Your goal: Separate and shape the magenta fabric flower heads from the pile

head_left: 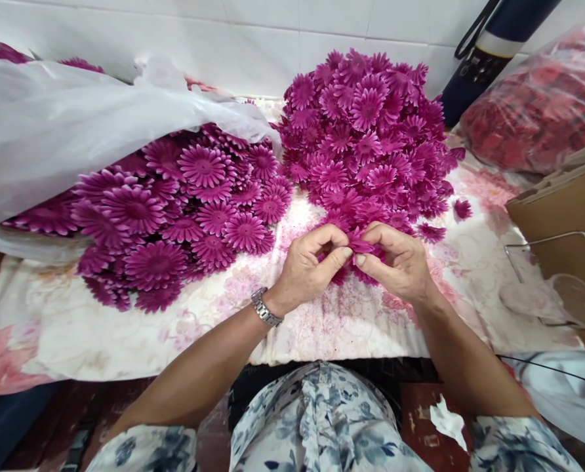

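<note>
A small magenta artificial flower head (360,243) is pinched between my two hands, just in front of a tall heap of flower heads (351,131). My left hand (317,259), with a metal watch (265,307) at the wrist, grips its left side between thumb and forefinger. On the other side my right hand (395,262) pinches it the same way. The fingers hide part of the flower. To the left, larger magenta flower heads (157,265) spill from a white plastic bag (76,124) onto the tablecloth.
A floral cloth (214,334) covers the table. Two loose flower heads (433,233) lie right of the heap. At the right stand a cardboard box (558,203) with a wire frame and a bag of red pieces (533,118). A dark blue cylinder (499,59) leans near the tiled wall.
</note>
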`<state>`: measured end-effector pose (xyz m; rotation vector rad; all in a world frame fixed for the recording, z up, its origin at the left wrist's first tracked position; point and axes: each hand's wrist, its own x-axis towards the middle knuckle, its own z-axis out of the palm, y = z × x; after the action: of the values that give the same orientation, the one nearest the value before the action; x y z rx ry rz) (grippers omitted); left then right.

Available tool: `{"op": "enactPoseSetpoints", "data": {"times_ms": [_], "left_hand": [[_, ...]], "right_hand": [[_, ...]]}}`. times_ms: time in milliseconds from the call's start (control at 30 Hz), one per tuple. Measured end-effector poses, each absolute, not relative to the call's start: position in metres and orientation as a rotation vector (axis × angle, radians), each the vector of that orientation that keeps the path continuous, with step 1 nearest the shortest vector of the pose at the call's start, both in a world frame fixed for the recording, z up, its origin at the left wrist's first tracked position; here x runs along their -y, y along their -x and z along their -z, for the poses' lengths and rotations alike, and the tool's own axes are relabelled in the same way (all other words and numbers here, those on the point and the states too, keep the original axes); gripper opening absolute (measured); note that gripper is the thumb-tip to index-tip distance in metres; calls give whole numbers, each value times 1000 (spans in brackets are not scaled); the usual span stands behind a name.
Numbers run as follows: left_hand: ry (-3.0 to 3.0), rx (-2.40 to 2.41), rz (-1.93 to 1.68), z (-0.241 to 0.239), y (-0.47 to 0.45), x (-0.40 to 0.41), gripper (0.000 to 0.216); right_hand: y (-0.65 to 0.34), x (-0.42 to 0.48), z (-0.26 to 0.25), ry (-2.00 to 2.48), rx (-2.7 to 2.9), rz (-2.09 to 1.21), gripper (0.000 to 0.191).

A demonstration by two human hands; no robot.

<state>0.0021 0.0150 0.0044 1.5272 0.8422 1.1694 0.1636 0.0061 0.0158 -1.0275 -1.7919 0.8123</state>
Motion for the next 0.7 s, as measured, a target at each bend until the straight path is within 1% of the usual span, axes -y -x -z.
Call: {"op": "enactPoseSetpoints", "data": {"times_ms": [300, 367, 433, 467, 533, 633, 700], "left_hand": [[-1699, -934, -1123, -7, -1, -12, 22], [-1740, -958, -1146, -6, -1, -13, 22], [-1757, -993, -1184, -5, -2, -13, 17], [-1764, -1012, -1201, -5, -2, -14, 14], [-1797, -1053, -1246, -4, -2, -14, 8], [-1903, -1098, -1346, -1, -3, -14, 10], [-1982, -1076, -1429, 1, -3, -13, 12]], "right_hand": [[-168, -8, -14, 1022, 1804, -820, 8], [-168, -7, -14, 1022, 1798, -796, 8], [-167, -6, -13, 1030, 1785, -788, 7], [-167, -6, -13, 1040, 1780, -801, 9], [-167, -5, -10, 1062, 1764, -878, 22], [-165, -4, -5, 1067, 1684, -1049, 41], [-163, -5, -3, 1055, 1596, -1102, 48]]}}
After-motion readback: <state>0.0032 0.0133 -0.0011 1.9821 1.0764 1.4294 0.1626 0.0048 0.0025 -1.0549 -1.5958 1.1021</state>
